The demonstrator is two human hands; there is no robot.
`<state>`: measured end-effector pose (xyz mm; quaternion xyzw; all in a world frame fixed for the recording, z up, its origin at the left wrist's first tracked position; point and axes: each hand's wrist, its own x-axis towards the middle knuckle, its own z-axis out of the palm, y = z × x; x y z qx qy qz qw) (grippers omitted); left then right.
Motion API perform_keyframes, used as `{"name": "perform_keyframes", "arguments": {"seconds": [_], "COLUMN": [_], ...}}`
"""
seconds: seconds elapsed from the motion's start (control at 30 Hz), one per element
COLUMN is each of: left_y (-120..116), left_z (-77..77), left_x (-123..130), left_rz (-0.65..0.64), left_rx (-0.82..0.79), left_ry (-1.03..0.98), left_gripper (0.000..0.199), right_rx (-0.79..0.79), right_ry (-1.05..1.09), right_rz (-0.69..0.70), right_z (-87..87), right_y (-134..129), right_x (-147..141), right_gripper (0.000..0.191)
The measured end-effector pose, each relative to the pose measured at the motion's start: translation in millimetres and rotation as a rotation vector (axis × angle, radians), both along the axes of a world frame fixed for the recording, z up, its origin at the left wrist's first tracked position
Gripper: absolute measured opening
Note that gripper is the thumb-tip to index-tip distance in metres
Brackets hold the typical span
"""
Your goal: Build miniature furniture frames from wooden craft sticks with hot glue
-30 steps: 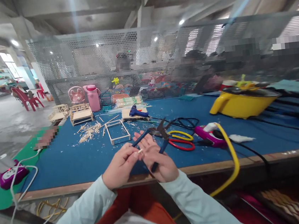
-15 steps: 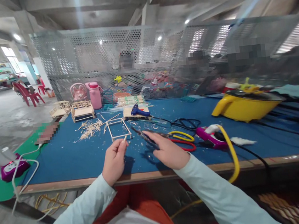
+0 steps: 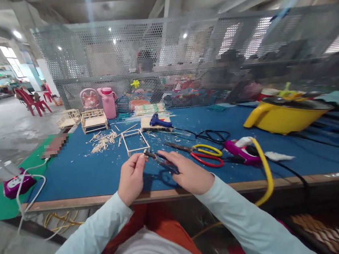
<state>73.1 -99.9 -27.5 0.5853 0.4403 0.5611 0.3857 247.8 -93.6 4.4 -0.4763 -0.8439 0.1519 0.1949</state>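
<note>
The left hand [image 3: 131,178] pinches a small wooden stick [image 3: 145,153] between thumb and fingertips, low over the blue bench [image 3: 80,176]; the right hand [image 3: 189,174] is closed around the blue-handled cutters [image 3: 160,160], whose tips meet the stick's end. Just beyond them stands a rectangular stick frame [image 3: 135,142] (wood offcuts [image 3: 102,141] lie left of it); yellow-and-red scissors [image 3: 202,155] rest near the right hand.
</note>
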Motion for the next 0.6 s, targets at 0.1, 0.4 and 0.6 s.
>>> {"name": "perform_keyframes", "arguments": {"seconds": [0.1,0.4,0.6], "left_y": [-1,-11,-4], "left_z": [-0.1,7.4,6.5], "left_x": [1,-1,2], "left_rz": [-0.026,-0.077,0.042], "left_rx": [0.051,0.075,0.036], "left_ry": [0.065,0.152,0.299], "left_gripper": [0.033,0.028,0.040], "right_rx": [0.021,0.107,0.168], "right_ry": [-0.010,0.069,-0.023], "right_rz": [-0.014,-0.011,-0.054], "right_z": [0.4,-5.9,-15.5], "right_y": [-1,2,3], "right_x": [-3,-6,-12], "right_gripper": [0.074,0.065,0.058]}}
